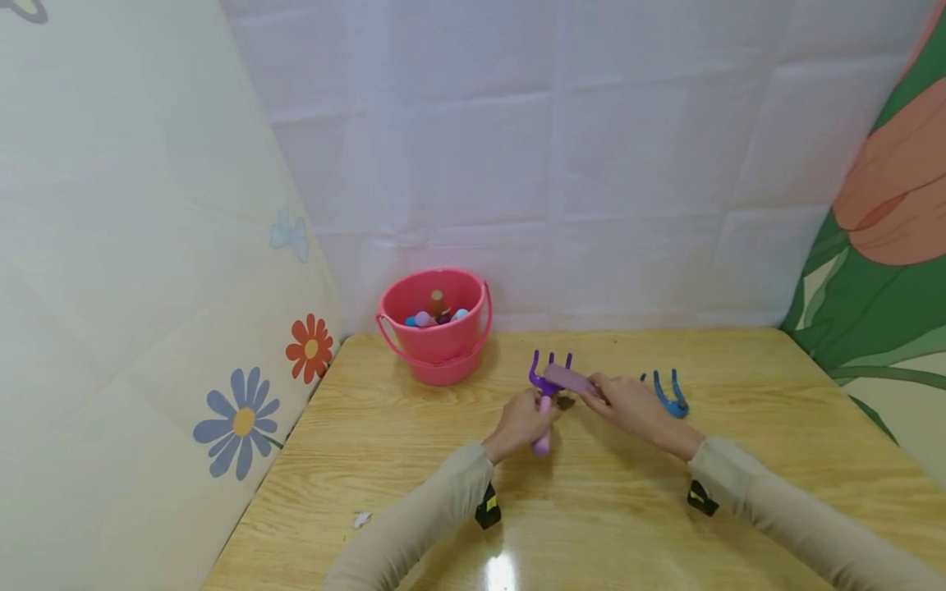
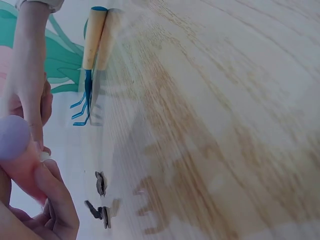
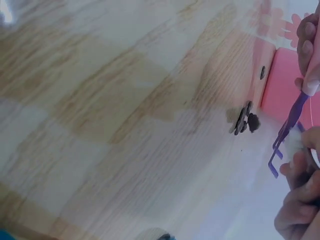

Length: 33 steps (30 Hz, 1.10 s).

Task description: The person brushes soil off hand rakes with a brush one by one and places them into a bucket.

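My left hand (image 1: 523, 423) grips the pink handle of a small hand rake (image 1: 544, 443), its purple tines pointing away from me above the table. In my right hand (image 1: 636, 406) is a flat, pale mauve piece (image 1: 571, 379), pinched between thumb and fingers and laid against the base of the tines. Its material cannot be made out; in the right wrist view the piece (image 3: 294, 142) looks whitish beside the purple metal. A blue hand rake (image 2: 90, 50) with a wooden handle lies on the table beyond my right hand, partly hidden by it in the head view.
A pink bucket (image 1: 443, 369) holding several tool handles stands at the back left. Dark crumbly clumps (image 3: 242, 119) lie on the wooden table (image 1: 414, 460) below the rake. A white scrap (image 1: 361, 519) lies near the left edge. White cloth walls (image 1: 628, 164) rise behind.
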### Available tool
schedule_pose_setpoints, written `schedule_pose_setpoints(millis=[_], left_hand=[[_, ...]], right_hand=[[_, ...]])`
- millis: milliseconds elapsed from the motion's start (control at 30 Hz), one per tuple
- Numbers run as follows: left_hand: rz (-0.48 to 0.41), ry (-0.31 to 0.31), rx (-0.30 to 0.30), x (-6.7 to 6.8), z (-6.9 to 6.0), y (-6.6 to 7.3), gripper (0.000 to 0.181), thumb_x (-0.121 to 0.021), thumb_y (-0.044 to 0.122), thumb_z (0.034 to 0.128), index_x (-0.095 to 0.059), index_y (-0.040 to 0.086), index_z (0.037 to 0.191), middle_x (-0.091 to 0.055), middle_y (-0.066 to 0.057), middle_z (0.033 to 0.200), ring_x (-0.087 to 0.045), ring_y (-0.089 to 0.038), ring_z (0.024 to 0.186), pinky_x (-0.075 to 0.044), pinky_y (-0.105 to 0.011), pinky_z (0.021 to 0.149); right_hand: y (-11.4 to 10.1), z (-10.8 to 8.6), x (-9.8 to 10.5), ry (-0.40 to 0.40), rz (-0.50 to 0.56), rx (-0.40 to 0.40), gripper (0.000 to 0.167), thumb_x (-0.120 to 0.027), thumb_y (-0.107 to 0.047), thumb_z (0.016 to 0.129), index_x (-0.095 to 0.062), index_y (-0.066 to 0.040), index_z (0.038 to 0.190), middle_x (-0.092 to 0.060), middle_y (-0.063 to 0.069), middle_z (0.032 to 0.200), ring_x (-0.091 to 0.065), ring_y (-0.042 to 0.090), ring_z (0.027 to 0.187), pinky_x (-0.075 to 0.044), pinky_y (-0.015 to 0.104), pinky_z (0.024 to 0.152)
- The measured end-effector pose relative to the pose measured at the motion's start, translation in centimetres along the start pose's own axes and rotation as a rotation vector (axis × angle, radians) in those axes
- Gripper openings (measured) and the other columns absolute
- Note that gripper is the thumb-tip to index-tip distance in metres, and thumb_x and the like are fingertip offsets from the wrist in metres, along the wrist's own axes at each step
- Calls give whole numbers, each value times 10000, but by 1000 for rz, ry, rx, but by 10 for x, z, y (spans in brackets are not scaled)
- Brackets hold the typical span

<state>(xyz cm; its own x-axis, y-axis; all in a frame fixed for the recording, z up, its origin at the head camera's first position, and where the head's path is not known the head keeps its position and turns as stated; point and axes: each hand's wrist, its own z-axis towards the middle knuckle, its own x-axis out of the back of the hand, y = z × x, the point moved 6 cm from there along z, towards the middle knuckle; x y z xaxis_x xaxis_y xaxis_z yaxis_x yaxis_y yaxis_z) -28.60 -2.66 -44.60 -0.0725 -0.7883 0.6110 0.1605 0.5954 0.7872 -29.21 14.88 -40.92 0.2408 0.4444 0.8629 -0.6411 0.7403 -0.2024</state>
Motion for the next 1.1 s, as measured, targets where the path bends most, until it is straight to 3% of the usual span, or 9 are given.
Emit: schedule_pose_setpoints(millis=[167,500,767,1100], left_hand=[[32,18,3,4,0,-1,227,-718,222,869,-643,36,974,-611,-9,785,-554,-121,640,-483,-257,593],[45,7,44,13,-3,-6,265,-707,312,898,-611,69,942,-583,2,759,-557,-119,608,-476,-247,546],[41,8,52,16,-1,-10,229,-705,279,891,-628,66,922,-591,3,756,-561,-124,613,-477,-251,549],[51,2,65,26,3,-4,271,-723,260,861,-652,24,977,-602,-20,786,-571,-142,623,-489,-254,554]], right_hand=[[5,-2,4,44,-32,-32,251,-698,-190,919,-669,39,1018,-469,-58,555,-372,58,438,-308,232,397],[14,-7,4,6,-26,-59,301,-673,-199,938,-650,75,1059,-450,-59,549,-356,51,425,-275,214,399],[19,-11,3,-7,-19,-70,301,-674,-194,938,-650,82,1056,-469,-56,565,-359,49,434,-275,214,407],[23,-13,5,-18,-41,-88,301,-673,-211,940,-661,70,1050,-421,-68,550,-331,54,442,-249,213,415]])
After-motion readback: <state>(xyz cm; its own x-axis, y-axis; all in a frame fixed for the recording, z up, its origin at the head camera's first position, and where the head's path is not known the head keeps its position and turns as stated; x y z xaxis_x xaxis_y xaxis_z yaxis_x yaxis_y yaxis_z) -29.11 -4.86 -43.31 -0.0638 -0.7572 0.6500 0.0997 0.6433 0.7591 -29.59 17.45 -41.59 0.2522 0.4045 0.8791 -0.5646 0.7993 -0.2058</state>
